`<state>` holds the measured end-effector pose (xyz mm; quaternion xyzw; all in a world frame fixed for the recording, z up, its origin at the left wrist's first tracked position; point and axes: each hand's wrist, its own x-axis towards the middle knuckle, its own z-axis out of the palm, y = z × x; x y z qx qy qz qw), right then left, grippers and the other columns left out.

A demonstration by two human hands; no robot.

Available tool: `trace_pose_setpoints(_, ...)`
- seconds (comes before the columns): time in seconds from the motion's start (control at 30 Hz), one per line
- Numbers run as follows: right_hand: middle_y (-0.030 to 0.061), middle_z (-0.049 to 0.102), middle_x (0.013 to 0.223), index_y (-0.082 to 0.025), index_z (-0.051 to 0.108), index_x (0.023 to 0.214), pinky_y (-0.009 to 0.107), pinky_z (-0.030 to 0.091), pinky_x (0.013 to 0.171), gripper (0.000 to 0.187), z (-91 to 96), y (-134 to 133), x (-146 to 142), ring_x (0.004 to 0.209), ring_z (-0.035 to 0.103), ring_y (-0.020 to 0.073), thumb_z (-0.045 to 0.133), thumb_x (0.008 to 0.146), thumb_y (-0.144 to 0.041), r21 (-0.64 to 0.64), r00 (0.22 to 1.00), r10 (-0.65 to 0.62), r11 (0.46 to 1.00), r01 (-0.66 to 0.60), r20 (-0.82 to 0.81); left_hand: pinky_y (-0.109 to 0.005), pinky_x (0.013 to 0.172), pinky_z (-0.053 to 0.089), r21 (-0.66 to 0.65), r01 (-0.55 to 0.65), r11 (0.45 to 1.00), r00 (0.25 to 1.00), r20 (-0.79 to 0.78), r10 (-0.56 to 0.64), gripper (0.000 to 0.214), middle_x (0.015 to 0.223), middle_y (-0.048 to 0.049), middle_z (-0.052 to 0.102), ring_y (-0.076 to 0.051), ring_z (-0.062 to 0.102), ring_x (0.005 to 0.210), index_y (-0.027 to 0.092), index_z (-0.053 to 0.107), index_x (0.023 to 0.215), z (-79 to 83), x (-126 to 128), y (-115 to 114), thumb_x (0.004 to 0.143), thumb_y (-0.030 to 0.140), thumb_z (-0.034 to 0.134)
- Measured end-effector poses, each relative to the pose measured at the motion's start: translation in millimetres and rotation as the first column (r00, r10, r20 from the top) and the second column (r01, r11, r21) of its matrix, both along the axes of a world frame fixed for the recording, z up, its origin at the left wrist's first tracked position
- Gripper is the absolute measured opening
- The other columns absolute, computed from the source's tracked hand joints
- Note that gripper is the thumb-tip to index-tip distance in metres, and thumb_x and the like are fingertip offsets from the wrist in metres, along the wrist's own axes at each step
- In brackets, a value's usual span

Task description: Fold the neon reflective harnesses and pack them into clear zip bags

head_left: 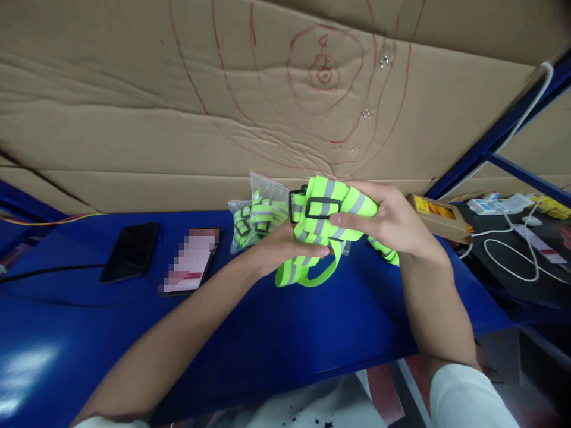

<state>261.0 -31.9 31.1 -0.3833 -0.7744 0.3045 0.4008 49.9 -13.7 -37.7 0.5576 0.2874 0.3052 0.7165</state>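
Observation:
A bundle of neon-yellow reflective straps (328,217) with grey stripes and black plastic buckles is held above the blue table (267,333). My left hand (279,246) grips the bundle from below and the left. My right hand (388,223) closes over its right side, fingers pressed on the top fold. A loose loop of strap hangs down under both hands. Behind them, clear plastic bags (256,217) hold more of the same straps.
A dark phone (130,251) and a second phone (191,261) with a lit screen lie on the table at left. A yellow-brown box (439,217) sits right of my hands. White cables (513,249) lie at far right. A cardboard wall (223,107) stands behind.

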Motion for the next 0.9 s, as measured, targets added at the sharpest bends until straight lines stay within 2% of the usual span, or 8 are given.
trace_pose_setpoints(0.13,0.0015,0.078,0.12,-0.028,0.078,0.119,0.036,0.062,0.099,0.043,-4.3,-3,-1,0.107,0.075,0.0256,0.088,0.079,-0.039,0.132,0.997,-0.045,0.991,0.037,0.061,-0.037,0.091,0.058,-0.051,0.092,0.995,0.996,0.003,-0.092,0.032,0.097,-0.0117,0.082,-0.025,0.076,0.095,0.013,0.081,0.094,-12.4,5,3,0.07,0.031,0.093)
trace_pose_setpoints(0.23,0.0029,0.078,0.122,-0.026,0.077,0.123,0.035,0.061,0.102,0.046,-6.2,-4,-4,0.111,0.074,0.0259,0.088,0.079,-0.035,0.172,0.999,-0.034,0.985,0.028,0.037,-0.035,0.091,0.058,-0.068,-0.026,0.997,0.997,0.067,0.031,0.047,0.101,-0.0087,0.081,-0.023,0.076,0.094,0.016,0.08,0.103,-19.4,8,2,0.061,0.026,0.098)
trace_pose_setpoints(0.33,0.0,0.079,0.113,-0.027,0.077,0.122,0.033,0.064,0.093,0.044,-3.1,-4,-3,0.101,0.076,0.0233,0.088,0.08,-0.035,0.147,0.996,-0.089,0.985,0.093,-0.031,-0.038,0.089,0.06,-0.104,0.082,0.991,0.985,0.161,-0.064,0.063,0.109,-0.0118,0.079,-0.027,0.076,0.097,0.016,0.076,0.111,-20.9,5,3,0.058,0.04,0.1)
trace_pose_setpoints(0.43,-0.0014,0.079,0.101,-0.026,0.078,0.114,0.031,0.065,0.08,0.037,1.0,-2,4,0.088,0.075,0.0205,0.088,0.079,-0.036,0.126,0.98,-0.166,0.976,0.179,-0.111,-0.045,0.089,0.062,-0.194,0.263,0.945,0.927,0.323,-0.191,0.07,0.123,-0.0169,0.075,-0.034,0.074,0.109,0.017,0.074,0.12,-19.9,1,7,0.07,0.064,0.087)
trace_pose_setpoints(0.57,-0.0015,0.078,0.1,-0.026,0.078,0.111,0.033,0.066,0.075,0.033,1.9,3,16,0.085,0.075,0.0201,0.087,0.081,-0.035,0.093,0.959,-0.156,0.979,0.182,-0.238,-0.05,0.085,0.064,-0.316,0.267,0.91,0.899,0.423,-0.117,0.049,0.122,-0.0149,0.077,-0.037,0.074,0.112,0.02,0.075,0.121,-20.5,-1,15,0.092,0.058,0.066)
trace_pose_setpoints(0.73,-0.0009,0.079,0.101,-0.025,0.078,0.114,0.034,0.066,0.078,0.042,1.7,1,17,0.089,0.076,0.0215,0.09,0.076,-0.041,0.118,0.971,-0.103,0.984,0.131,-0.218,-0.044,0.081,0.063,-0.303,0.266,0.915,0.919,0.366,-0.146,0.052,0.122,-0.0141,0.077,-0.037,0.076,0.104,0.016,0.076,0.122,-23.6,-2,21,0.09,0.054,0.061)
trace_pose_setpoints(0.83,-0.001,0.079,0.104,-0.027,0.077,0.118,0.035,0.066,0.082,0.046,2.4,-1,13,0.093,0.076,0.0217,0.089,0.077,-0.043,0.12,0.979,-0.072,0.988,0.096,-0.189,-0.034,0.074,0.061,-0.301,0.222,0.927,0.965,0.201,-0.166,0.055,0.103,-0.0134,0.08,-0.027,0.078,0.083,0.01,0.08,0.105,-26.9,-3,24,0.092,0.059,0.057)
trace_pose_setpoints(0.9,-0.001,0.079,0.106,-0.027,0.076,0.119,0.035,0.066,0.084,0.046,2.7,-3,11,0.096,0.075,0.0217,0.088,0.078,-0.044,0.114,0.985,-0.058,0.991,0.077,-0.165,-0.032,0.065,0.06,-0.319,0.183,0.93,0.98,0.132,-0.147,0.056,0.089,-0.0137,0.079,-0.023,0.075,0.069,0.011,0.08,0.092,-31.1,-3,27,0.085,0.064,0.066)
